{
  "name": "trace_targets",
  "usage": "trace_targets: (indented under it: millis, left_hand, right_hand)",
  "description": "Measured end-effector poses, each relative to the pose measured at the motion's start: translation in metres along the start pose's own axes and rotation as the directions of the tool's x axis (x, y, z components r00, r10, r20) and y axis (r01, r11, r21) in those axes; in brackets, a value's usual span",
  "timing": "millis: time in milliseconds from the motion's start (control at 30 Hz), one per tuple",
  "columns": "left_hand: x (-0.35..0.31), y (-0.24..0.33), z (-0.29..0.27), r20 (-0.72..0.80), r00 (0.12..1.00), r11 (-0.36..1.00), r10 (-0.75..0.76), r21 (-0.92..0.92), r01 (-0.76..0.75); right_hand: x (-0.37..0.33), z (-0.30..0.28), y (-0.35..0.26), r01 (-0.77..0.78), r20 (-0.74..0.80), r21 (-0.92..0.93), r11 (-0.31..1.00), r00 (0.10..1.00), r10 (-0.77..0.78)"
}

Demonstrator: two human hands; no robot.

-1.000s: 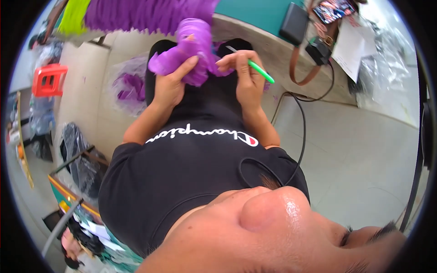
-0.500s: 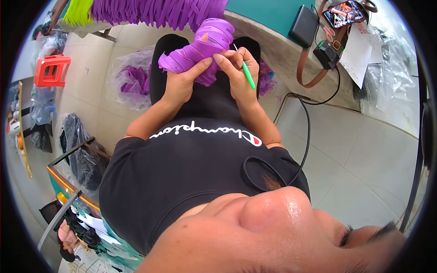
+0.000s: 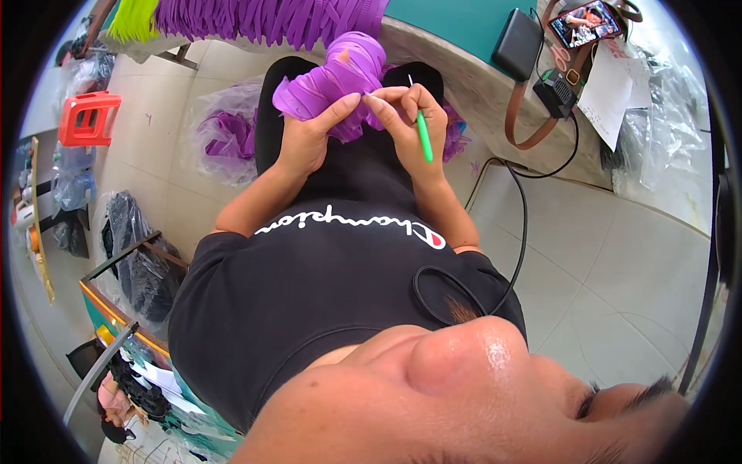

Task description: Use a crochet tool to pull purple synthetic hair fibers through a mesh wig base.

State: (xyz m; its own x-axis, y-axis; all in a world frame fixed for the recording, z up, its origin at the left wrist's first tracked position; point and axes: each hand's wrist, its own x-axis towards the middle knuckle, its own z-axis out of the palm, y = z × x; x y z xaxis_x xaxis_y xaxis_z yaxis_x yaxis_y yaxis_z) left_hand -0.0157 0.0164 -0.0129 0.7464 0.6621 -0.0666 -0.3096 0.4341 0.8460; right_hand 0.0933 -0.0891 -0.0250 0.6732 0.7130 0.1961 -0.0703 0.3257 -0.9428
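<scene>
A loose bundle of purple fabric straps (image 3: 334,81) is held up over my lap, wrapped in overlapping bands. My left hand (image 3: 309,143) grips its near side, with the thumb pressed on top and the other fingers hidden beneath. My right hand (image 3: 413,127) pinches the bundle's right edge between thumb and forefinger, close to the left thumb. In the same right hand rests a slim green-handled tool (image 3: 424,139), its thin metal tip pointing away from me and clear of the straps.
Ahead is a green-topped table (image 3: 433,23) with a row of purple strips (image 3: 263,19) hanging over its edge. At right lie a black power bank (image 3: 516,45), a phone (image 3: 585,23) and a brown strap (image 3: 516,124). A red stool (image 3: 89,120) and a plastic bag (image 3: 224,139) stand left.
The bundle has turned slightly and its far end has shifted left. My right hand has dropped a little to the right, and the green tool stands more upright.
</scene>
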Motion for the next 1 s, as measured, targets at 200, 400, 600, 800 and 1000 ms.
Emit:
trace_targets:
  millis: [200, 400, 600, 800, 1000]
  left_hand:
    - [0.002, -0.001, 0.007, 0.011, 0.996, 0.993, 0.087, 0.074, -0.087]
    - [0.005, 0.0, 0.007, -0.055, 0.992, 0.993, 0.117, -0.002, -0.117]
    - [0.004, 0.002, 0.006, -0.023, 0.994, 0.994, 0.109, 0.011, -0.109]
    - [0.003, 0.0, 0.009, -0.028, 0.99, 0.991, 0.136, 0.017, -0.136]
    - [0.004, -0.002, 0.003, 0.023, 0.992, 0.99, 0.123, 0.069, -0.124]
  right_hand:
    - [-0.002, 0.003, -0.001, 0.255, 0.049, -0.059, 0.965, 0.967, -0.252]
    - [-0.005, -0.007, 0.008, 0.404, 0.121, -0.304, 0.863, 0.915, -0.385]
    - [-0.006, -0.005, 0.005, 0.586, 0.23, -0.431, 0.687, 0.807, -0.544]
    - [-0.004, 0.001, 0.011, 0.618, 0.226, -0.416, 0.667, 0.781, -0.583]
    - [-0.001, 0.001, 0.012, 0.633, 0.277, -0.449, 0.63, 0.77, -0.575]
